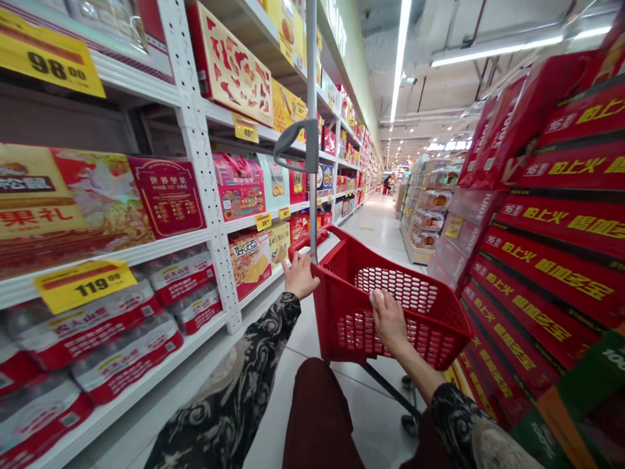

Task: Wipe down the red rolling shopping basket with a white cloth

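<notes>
Dark-red trousers [317,417] fill the bottom at 6 o'clock, flanked by two sleeves [234,391] with a swirling pattern. Just beyond them, at the centre, stands a red basket [351,332] with mesh walls, riding on a wheeled frame over the pale floor [371,228].

The left hand [299,275] sits at the basket's near-left corner, its fingers closed around the foot of a grey pole [311,195] that rises straight up to 12 o'clock. The right hand [389,320] lies on the near rim, fingers hooked over it into the basket; a small white thing shows at its knuckles, too unclear to name.

White shelves [195,150] of boxed and wrapped goods run along 9 o'clock, with a yellow price tag [84,284] on the edge. Stacked red cartons [551,260] rise at 3 o'clock.
</notes>
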Demonstrator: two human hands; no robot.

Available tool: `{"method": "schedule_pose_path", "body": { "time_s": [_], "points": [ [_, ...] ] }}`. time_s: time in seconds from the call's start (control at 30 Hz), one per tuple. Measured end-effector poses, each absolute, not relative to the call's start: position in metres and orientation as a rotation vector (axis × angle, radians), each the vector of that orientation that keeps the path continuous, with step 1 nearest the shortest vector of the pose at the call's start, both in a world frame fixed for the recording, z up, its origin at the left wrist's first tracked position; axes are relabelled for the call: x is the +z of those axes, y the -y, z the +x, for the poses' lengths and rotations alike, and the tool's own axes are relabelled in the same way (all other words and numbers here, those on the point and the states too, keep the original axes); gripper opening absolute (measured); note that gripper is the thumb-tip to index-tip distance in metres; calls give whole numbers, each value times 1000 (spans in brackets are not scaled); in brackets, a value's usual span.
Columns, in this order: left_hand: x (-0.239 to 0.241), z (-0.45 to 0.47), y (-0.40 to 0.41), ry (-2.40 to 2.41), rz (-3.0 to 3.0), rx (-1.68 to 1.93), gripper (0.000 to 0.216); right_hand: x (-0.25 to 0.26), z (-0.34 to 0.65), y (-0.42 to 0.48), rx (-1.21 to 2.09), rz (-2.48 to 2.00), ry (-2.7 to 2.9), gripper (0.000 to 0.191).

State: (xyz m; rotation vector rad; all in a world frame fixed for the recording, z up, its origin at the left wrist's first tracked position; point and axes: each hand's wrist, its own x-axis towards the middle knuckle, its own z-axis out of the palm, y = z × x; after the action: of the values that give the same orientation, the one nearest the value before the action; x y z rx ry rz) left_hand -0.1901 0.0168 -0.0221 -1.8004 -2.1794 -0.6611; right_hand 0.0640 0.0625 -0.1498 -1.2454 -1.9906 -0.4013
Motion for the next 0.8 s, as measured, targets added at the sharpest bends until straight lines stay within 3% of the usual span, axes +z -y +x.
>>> {"method": "schedule_pose_path", "body": {
  "time_s": [0.3,0.47,0.6,0.8],
  "points": [
    [-22,-181,-8,2140,-1904,-623,71,-118,-13,-72,-116,-943,2019,49],
    [-22,-182,-2,2130,-1956,-583,71,-83,-44,-81,61,-821,2012,42],
    [-24,-187,-2,2115,-2010,-614,73,-18,-57,-79,5,-673,1939,35],
    [-25,-190,2,2098,-2025,-585,73,125,-95,-79,-442,-354,1915,41]
  ]
}}
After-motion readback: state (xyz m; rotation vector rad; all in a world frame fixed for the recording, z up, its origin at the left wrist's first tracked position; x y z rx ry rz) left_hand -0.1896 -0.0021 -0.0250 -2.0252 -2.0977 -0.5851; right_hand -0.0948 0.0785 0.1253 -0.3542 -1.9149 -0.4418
